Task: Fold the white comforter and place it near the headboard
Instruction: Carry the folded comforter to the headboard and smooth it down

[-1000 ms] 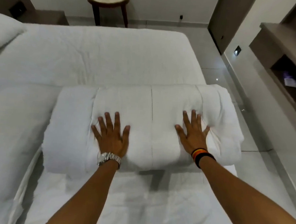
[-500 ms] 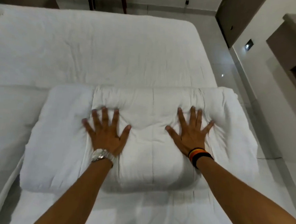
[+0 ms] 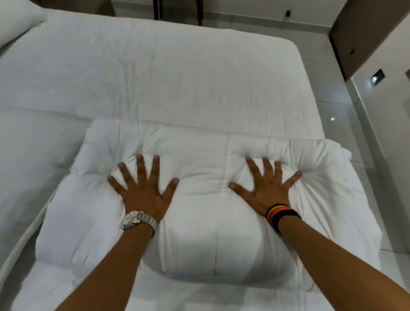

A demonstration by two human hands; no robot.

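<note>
- A thick white quilted comforter (image 3: 208,203), folded into a bulky bundle, is seen lying on the near part of the wide bed with a white sheet (image 3: 167,77).
- The bundle is placed close to the right edge of the bed, and its right end is hanging a little over that edge, above the pale tiled floor (image 3: 357,130).
- The left hand (image 3: 141,191) is laid flat on the left half of the bundle, with all fingers spread wide; nothing is gripped by it.
- The right hand (image 3: 267,190) is laid flat in the same way on the right half, fingers spread, palm pressed into the filling.
- Deep dents and creases are made in the fabric around both hands.
- A silver metal wristwatch (image 3: 139,219) is worn on the left wrist, and a black band with orange and yellow stripes (image 3: 283,214) on the right wrist.
- A white pillow (image 3: 11,24) is seen at the far left corner of the bed, well apart from the bundle.
- Dark wooden legs of a piece of furniture (image 3: 178,4) are seen beyond the far side of the bed.
</note>
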